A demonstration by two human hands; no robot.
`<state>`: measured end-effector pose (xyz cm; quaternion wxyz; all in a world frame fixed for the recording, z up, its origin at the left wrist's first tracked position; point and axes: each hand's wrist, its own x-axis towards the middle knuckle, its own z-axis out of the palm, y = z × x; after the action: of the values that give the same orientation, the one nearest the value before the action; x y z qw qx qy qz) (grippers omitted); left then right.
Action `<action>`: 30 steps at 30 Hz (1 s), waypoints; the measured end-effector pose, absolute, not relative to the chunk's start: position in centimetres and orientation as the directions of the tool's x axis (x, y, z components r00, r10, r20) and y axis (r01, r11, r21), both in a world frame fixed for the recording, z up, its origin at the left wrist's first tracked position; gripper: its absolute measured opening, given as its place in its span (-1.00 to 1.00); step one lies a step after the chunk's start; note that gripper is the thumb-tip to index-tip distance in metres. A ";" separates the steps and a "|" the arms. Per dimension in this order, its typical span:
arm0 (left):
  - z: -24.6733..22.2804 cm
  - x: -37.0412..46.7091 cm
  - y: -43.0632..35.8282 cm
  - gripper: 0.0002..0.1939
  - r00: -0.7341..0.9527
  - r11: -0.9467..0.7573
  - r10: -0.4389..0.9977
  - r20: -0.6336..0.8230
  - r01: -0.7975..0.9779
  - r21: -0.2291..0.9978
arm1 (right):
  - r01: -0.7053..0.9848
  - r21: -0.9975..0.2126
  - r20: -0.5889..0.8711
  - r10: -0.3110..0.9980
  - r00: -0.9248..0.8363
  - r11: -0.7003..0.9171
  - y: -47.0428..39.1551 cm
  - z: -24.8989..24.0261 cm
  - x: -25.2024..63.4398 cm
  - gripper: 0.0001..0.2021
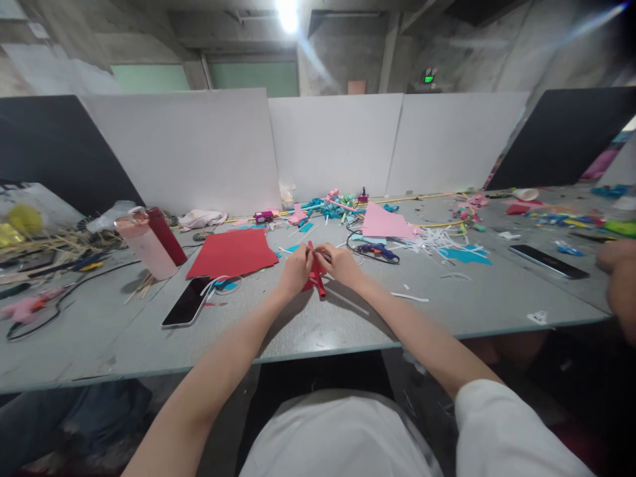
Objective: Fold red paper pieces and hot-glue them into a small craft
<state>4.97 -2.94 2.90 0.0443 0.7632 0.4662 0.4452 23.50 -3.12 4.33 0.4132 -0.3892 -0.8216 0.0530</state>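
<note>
1. The left hand [297, 268] pinches a narrow red roll [320, 286] near its far end, with the fingers drawn in close.
2. The right hand [340, 265] meets it from the other side, thumb and fingers bunched on the same stretch of the roll; which fingertips press and which only rest is too small to tell.
3. The red roll is between the two hands, just above or on the table [328, 338], its near end sticking out toward the person. A smaller red piece [308, 285] shows beside it, partly hidden by the left hand; whether the two are joined cannot be told.
4. As far along as this looks: the roll already has a long, slim shape, while its far end is under the fingers and seems the part being worked. Whether its edge is fastened does not show.
5. Not worked into any shape: the large red sheet [233, 254], flat to the left, and the pink sheet [389, 220], beyond the right hand.
6. The blue glue gun [378, 252] lies on the table near the right hand, held by neither hand.
7. White paper strips [432, 240] are heaped farther right, over blue paper [467, 254]. A dark-screened phone [187, 303] lies left, just below the red sheet.
</note>
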 end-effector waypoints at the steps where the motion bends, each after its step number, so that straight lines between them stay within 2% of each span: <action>1: 2.8 5.0 -2.8 -0.89 0.159 -0.558 0.752 0.640 0.669 0.490 | 0.582 -0.416 0.641 0.679 -0.358 0.699 -3.2 4.4 23.4 -0.78; 5: 2.6 5.0 -2.2 -0.89 0.109 -0.539 0.765 0.635 0.649 0.537 | 0.581 -0.425 0.634 0.686 -0.356 0.694 -3.7 4.5 23.1 -0.72; 8: 2.6 4.8 -2.0 -0.89 0.056 -0.507 0.775 0.629 0.650 0.567 | 0.588 -0.459 0.616 0.716 -0.330 0.666 -3.9 4.7 23.2 -0.58; 10: 2.8 4.5 -1.9 -0.90 0.020 -0.482 0.780 0.626 0.656 0.580 | 0.551 -0.511 0.607 0.731 -0.312 0.660 -3.8 4.9 23.4 -0.52; 14: 3.4 3.6 -1.9 -0.88 -0.037 -0.447 0.772 0.634 0.678 0.583 | 0.398 -0.654 0.575 0.765 -0.291 0.643 -3.3 5.5 23.9 -0.58; 20: 4.3 2.7 -1.9 -0.84 -0.076 -0.432 0.762 0.644 0.681 0.591 | 0.227 -0.831 0.464 0.858 -0.220 0.507 -2.0 5.6 24.2 -0.48; 23: 4.5 2.4 -1.9 -0.83 -0.088 -0.453 0.741 0.665 0.666 0.593 | 0.247 -0.807 0.491 0.842 -0.223 0.536 -1.8 5.7 24.6 -0.52; 30: 4.6 2.5 -1.9 -0.83 -0.080 -0.456 0.747 0.661 0.662 0.595 | 0.440 -0.703 0.526 0.825 -0.207 0.559 -1.6 6.0 25.5 -0.66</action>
<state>2.53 -1.93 4.56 0.0409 0.6771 0.5199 0.5192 25.52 -1.57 6.02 0.4672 -0.4219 -0.7492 0.2060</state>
